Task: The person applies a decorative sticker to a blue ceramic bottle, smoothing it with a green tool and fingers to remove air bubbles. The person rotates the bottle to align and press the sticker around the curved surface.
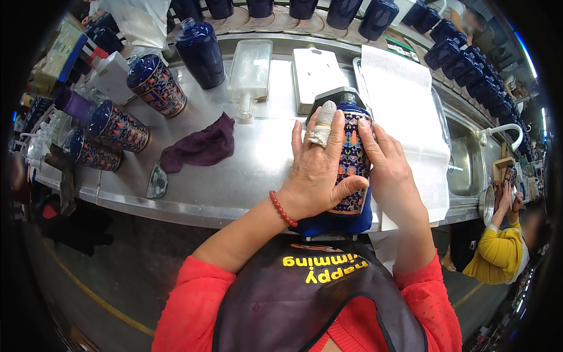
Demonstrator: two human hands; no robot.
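Observation:
A dark blue bottle with a colourful floral pattern (352, 167) lies in front of me, its neck pointing away, on a blue padded rest (334, 226). My left hand (316, 167) lies over its left side with fingers stretched out and the thumb across the pattern. One finger wears a pale cover (322, 124), and a red bead bracelet circles that wrist. My right hand (392, 170) rests along the bottle's right edge, its fingers straight and the tips near the shoulder. Part of the bottle is hidden under both hands.
Left on the metal table are a purple cloth (199, 144), patterned bottles (157, 87) and a plain blue bottle (199, 54). A clear bottle (251, 70) lies farther back. White paper sheets (402, 117) and a sink (466, 164) are right, where a person in yellow (498, 252) works.

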